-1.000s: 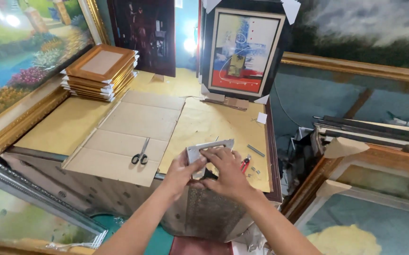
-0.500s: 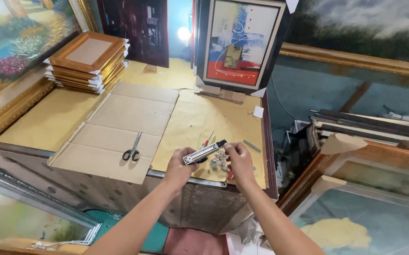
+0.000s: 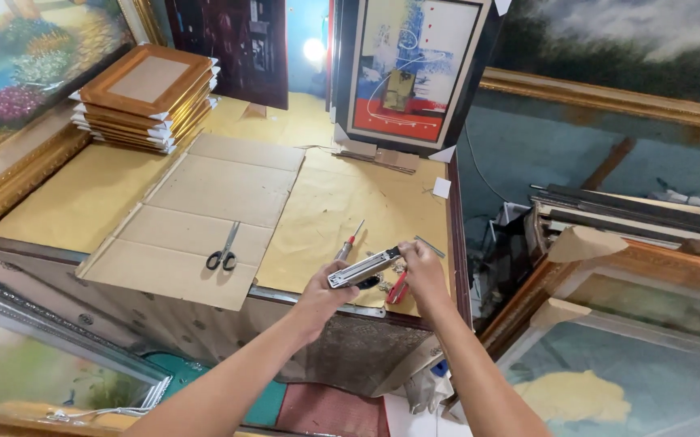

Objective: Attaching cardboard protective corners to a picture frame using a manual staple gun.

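Two big landscape paintings [image 3: 18,73] lean at the far left and far right of our view, with a worktable [image 3: 91,194] covered in tan paper between them. On it we see, from larger to smaller: an abstract picture in a black frame [image 3: 414,73] standing at the far edge, a flattened sheet of cardboard [image 3: 204,210], a stack of wooden frames [image 3: 143,97] at the far left, and black-handled scissors [image 3: 222,251] lying on the cardboard.

Near the table's right front edge, our left hand [image 3: 321,295] grasps one end of a long metal stapler [image 3: 363,269], and our right hand [image 3: 422,271] pinches its other end. It is lifted just above the table. Beneath it lie a red-handled screwdriver [image 3: 350,241] and other small tools, partly hidden.

We judge the tool is being checked or readied; next it would need a steady grip.
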